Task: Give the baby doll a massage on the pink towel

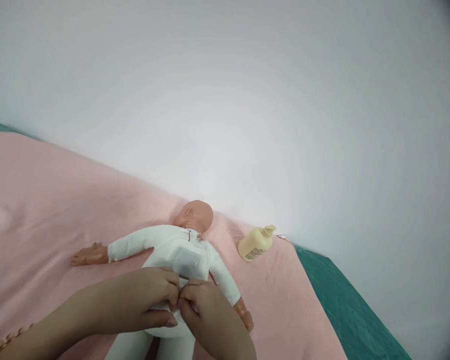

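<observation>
Bedding in pink point(41, 210) is carrying a baby doll point(180, 250) lying face down near the wall, a lotion bottle point(255, 243) beside it. You are pinching its white romper at the lower back, left hand point(135, 300) and right hand point(206, 315) fingers clenched on soft, light cloth; grip fabric, not limbs.

- Left hand point(150, 295) comes in from the lower left, forearm stretched long across the frame, palm down, fingers curled, thumb tucked underneath.
- Right hand point(206, 312) rises from the bottom edge, knuckles up, fingers bent inward.
- Fingertips of both hands meet, pinching together at the centre.
</observation>
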Demonstrator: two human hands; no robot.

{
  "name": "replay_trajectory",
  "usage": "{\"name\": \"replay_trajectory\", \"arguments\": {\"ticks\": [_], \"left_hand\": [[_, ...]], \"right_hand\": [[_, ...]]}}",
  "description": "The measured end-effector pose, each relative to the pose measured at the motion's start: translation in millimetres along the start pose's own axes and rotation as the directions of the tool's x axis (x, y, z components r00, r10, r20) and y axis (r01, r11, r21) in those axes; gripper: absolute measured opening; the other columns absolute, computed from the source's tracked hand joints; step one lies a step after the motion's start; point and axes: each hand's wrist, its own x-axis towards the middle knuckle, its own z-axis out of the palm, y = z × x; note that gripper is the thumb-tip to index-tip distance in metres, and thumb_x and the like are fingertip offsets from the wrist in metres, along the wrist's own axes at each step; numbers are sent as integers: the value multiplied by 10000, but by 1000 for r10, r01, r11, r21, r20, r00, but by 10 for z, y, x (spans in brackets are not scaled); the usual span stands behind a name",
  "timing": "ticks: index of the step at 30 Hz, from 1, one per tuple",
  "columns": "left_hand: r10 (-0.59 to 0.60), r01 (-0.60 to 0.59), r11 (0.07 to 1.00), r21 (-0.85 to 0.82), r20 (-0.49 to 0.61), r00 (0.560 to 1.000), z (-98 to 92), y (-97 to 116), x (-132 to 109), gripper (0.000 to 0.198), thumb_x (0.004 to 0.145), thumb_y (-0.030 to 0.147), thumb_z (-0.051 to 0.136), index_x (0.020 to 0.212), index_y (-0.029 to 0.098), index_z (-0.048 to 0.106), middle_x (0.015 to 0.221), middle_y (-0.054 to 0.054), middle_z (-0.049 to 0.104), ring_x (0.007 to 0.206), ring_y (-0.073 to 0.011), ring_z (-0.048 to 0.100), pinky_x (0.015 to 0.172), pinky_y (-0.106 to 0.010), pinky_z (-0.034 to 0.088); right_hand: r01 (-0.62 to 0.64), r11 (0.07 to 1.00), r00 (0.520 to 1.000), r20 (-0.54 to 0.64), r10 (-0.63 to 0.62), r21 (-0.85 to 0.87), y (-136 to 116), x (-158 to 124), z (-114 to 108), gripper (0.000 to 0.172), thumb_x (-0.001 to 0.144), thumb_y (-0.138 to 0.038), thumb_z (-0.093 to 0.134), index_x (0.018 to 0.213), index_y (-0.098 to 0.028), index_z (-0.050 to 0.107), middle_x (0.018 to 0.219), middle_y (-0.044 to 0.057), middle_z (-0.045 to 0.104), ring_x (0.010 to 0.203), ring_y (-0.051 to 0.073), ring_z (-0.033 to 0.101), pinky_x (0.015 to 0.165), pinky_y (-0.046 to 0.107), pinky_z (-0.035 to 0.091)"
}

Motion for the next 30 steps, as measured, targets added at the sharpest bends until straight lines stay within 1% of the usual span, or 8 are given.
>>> {"name": "replay_trajectory", "arguments": {"ticks": [2, 4, 9, 12, 20, 24, 27, 30], "left_hand": [[-1, 1, 1000, -12, -13, 1000, 21, -24, 17, 93, 779, 151, 699, 802, 241, 694, 929, 20, 714, 903, -226, 672, 767, -268, 448], [4, -4, 1000, -15, -15, 1000, 24, -28, 24, 89, 782, 156, 693, 812, 239, 702, 930, 13, 717, 901, -231, 672, 765, -271, 449], [0, 0, 1000, 9, 26, 1000, -38, 14, 7, 159, 812, 132, 666, 906, 249, 720, 993, 14, 717, 990, -223, 658, 814, -258, 444], [-8, 7, 999, 32, 51, 999, -59, 14, 2, 181, 827, 123, 663, 949, 250, 708, 1037, 14, 713, 1037, -218, 642, 832, -249, 434], [35, -32, 996, 79, -35, 999, 36, -99, 58, 160, 803, 93, 651, 856, 238, 690, 954, 13, 703, 927, -213, 643, 776, -263, 436], [44, -41, 996, 85, -44, 998, 27, -93, 62, 157, 788, 95, 640, 852, 230, 689, 938, -6, 705, 911, -239, 643, 762, -290, 447], [53, -50, 995, 82, -34, 998, 0, -86, 54, 133, 804, 113, 650, 862, 224, 695, 951, -16, 706, 937, -261, 643, 776, -312, 446], [53, -49, 997, 62, -77, 996, -5, -108, 49, 116, 837, 148, 650, 887, 236, 708, 979, -13, 706, 970, -268, 642, 812, -318, 440]], "right_hand": [[-4, 1000, 1000, -3, 4, 20, 8, 30, 27, 299, 818, -9, 508, 701, -211, 695, 759, -9, 689, 735, 150, 611, 668, 256, 401], [0, 1000, 1000, -11, 1, 30, 9, 38, 30, 304, 809, -4, 505, 706, -215, 699, 756, -8, 686, 730, 155, 611, 665, 263, 408], [2, 1000, 1000, -13, -2, -3, -9, -10, -49, 302, 843, -25, 489, 725, -220, 687, 853, -6, 708, 856, 173, 656, 798, 273, 447], [-28, 999, 999, -44, 27, -20, -14, -20, -81, 303, 865, -37, 483, 706, -223, 663, 854, -4, 703, 864, 173, 658, 781, 273, 453], [-50, 998, 998, -29, 49, -32, -27, 65, -7, 318, 850, -6, 502, 642, -203, 642, 767, 0, 662, 749, 154, 623, 789, 274, 455], [-34, 998, 999, -38, 32, -61, -35, 63, -12, 328, 864, -4, 494, 665, -204, 661, 785, 2, 680, 765, 159, 634, 798, 275, 453], [-40, 996, 998, -57, 36, -76, -36, 41, -53, 311, 878, -27, 506, 710, -215, 687, 835, 9, 701, 839, 181, 641, 785, 278, 439], [-67, 997, 994, -92, 62, -46, -30, 29, -90, 273, 924, -79, 514, 801, -209, 721, 904, 20, 714, 909, 190, 643, 778, 277, 418]]}}
